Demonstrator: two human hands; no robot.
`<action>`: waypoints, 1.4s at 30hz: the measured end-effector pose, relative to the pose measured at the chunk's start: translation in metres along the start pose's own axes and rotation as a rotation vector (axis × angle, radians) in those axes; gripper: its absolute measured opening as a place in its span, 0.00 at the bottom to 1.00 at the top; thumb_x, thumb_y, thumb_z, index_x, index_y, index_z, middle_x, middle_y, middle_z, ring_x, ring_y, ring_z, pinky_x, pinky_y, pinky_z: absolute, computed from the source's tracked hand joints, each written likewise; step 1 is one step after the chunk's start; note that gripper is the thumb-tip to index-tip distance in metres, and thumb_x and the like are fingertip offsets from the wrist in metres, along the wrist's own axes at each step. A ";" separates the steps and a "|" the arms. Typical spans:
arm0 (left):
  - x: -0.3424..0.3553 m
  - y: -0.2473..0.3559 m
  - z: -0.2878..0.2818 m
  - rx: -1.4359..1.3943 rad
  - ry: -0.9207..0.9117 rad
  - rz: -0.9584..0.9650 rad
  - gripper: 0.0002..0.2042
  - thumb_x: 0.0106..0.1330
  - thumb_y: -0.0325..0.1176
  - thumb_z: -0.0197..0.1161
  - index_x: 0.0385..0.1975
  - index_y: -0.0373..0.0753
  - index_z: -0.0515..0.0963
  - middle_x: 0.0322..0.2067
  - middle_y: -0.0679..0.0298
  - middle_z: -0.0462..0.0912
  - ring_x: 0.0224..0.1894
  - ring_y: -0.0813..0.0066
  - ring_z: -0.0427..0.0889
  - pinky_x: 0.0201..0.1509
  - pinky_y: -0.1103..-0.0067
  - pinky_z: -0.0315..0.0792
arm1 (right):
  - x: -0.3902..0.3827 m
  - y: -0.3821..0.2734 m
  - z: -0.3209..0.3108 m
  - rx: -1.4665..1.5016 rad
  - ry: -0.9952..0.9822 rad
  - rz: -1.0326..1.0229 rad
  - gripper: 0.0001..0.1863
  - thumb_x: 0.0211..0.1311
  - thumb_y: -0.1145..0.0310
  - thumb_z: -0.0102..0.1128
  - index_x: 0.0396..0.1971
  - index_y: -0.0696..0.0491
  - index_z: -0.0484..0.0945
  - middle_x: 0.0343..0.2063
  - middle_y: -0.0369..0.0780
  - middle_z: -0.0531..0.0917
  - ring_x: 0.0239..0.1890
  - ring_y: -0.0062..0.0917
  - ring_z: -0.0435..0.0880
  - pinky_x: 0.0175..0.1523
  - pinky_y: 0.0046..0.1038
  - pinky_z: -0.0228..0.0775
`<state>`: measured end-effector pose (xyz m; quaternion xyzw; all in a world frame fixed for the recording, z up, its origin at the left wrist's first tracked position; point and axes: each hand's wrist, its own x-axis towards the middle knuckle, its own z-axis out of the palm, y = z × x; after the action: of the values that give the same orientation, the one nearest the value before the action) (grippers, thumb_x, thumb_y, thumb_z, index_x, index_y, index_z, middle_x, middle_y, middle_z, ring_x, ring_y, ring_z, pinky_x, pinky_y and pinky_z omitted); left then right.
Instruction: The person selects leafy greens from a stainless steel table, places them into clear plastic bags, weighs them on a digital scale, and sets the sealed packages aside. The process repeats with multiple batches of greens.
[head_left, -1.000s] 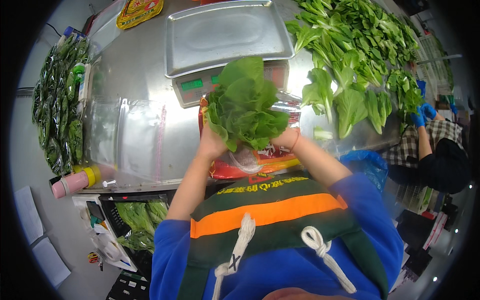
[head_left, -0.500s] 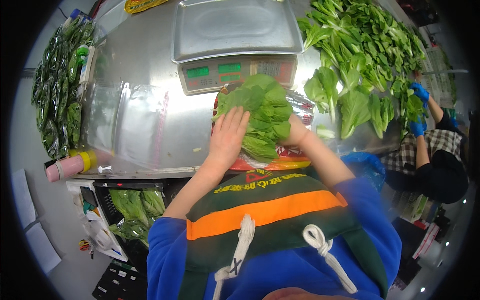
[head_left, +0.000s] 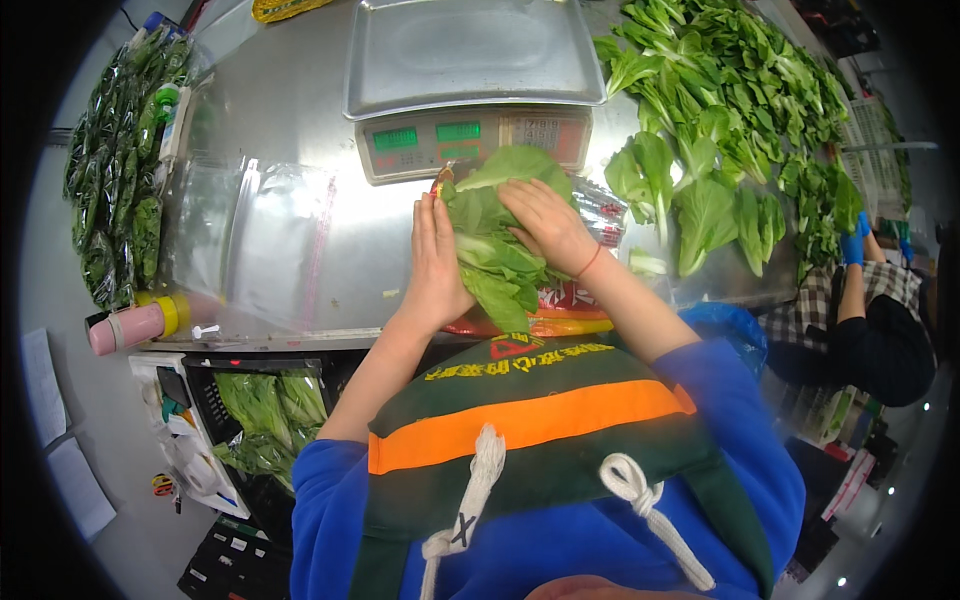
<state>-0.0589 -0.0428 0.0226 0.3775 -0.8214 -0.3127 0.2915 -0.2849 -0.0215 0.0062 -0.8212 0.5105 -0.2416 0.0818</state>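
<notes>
A bunch of leafy greens (head_left: 490,250), with broad green leaves and pale stems, lies in front of the scale between my two hands. My left hand (head_left: 437,265) presses along its left side, fingers straight and close together, the thumb hidden. Over its upper right side curves my right hand (head_left: 552,228), with the fingertips on the leaves. The two hands hold the bunch between them. Beneath it shows a red and yellow printed plastic sheet or bag (head_left: 570,312), mostly covered. Just beyond stands the scale (head_left: 475,140), with green lit displays and a bare metal tray (head_left: 470,55).
A large heap of leafy greens (head_left: 740,100) covers the table's right. Clear plastic bags (head_left: 275,240) lie left. Bagged greens (head_left: 120,170), a pink bottle (head_left: 135,328) and a crate of greens (head_left: 270,410) are farther left. A co-worker in blue gloves (head_left: 853,243) stands right.
My right hand has come from the bunch's right side onto its top. My left hand has shifted to its left edge. The bunch has turned slightly. The co-worker's gloved hands have moved right.
</notes>
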 end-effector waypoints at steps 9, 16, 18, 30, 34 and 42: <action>-0.005 -0.005 0.002 0.436 -0.151 0.302 0.25 0.55 0.23 0.54 0.56 0.34 0.67 0.51 0.54 0.70 0.60 0.51 0.65 0.67 0.56 0.56 | 0.022 0.013 -0.053 0.448 -0.195 0.248 0.36 0.51 0.57 0.63 0.58 0.61 0.66 0.61 0.53 0.67 0.65 0.44 0.63 0.69 0.37 0.54; -0.007 -0.005 0.020 0.611 -0.242 0.246 0.23 0.57 0.27 0.53 0.56 0.32 0.68 0.54 0.53 0.69 0.63 0.54 0.62 0.69 0.55 0.52 | 0.055 -0.039 -0.040 -0.088 -0.735 0.389 0.68 0.35 0.27 0.63 0.66 0.66 0.49 0.64 0.61 0.56 0.68 0.51 0.54 0.69 0.47 0.50; -0.004 -0.004 0.020 0.570 -0.230 0.245 0.25 0.56 0.28 0.55 0.57 0.32 0.67 0.55 0.52 0.67 0.64 0.54 0.61 0.69 0.55 0.51 | 0.037 -0.054 -0.025 -0.208 -0.635 0.376 0.68 0.34 0.31 0.67 0.66 0.65 0.47 0.66 0.60 0.51 0.70 0.50 0.50 0.68 0.52 0.48; -0.035 -0.011 -0.054 0.435 -0.520 0.624 0.20 0.53 0.30 0.63 0.48 0.40 0.72 0.62 0.55 0.64 0.66 0.57 0.62 0.68 0.61 0.58 | 0.013 -0.047 0.001 -0.096 -0.483 0.465 0.63 0.37 0.50 0.76 0.67 0.61 0.44 0.67 0.57 0.49 0.70 0.50 0.48 0.68 0.52 0.50; -0.025 -0.013 -0.018 0.291 -0.415 0.774 0.05 0.53 0.30 0.59 0.27 0.40 0.71 0.57 0.58 0.73 0.62 0.63 0.70 0.63 0.62 0.64 | 0.005 -0.049 0.013 -0.134 -0.401 0.429 0.58 0.41 0.54 0.73 0.67 0.63 0.45 0.66 0.58 0.50 0.70 0.51 0.49 0.68 0.54 0.50; -0.003 -0.003 -0.021 0.144 -0.187 0.439 0.09 0.48 0.31 0.66 0.24 0.37 0.73 0.51 0.54 0.77 0.53 0.59 0.76 0.57 0.67 0.68 | 0.011 -0.068 -0.003 0.196 -0.515 0.317 0.38 0.58 0.64 0.54 0.64 0.67 0.52 0.65 0.60 0.55 0.69 0.50 0.53 0.69 0.44 0.50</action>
<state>-0.0408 -0.0483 0.0330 0.1794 -0.9273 -0.2162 0.2475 -0.2279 0.0005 0.0382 -0.7537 0.5690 -0.0581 0.3237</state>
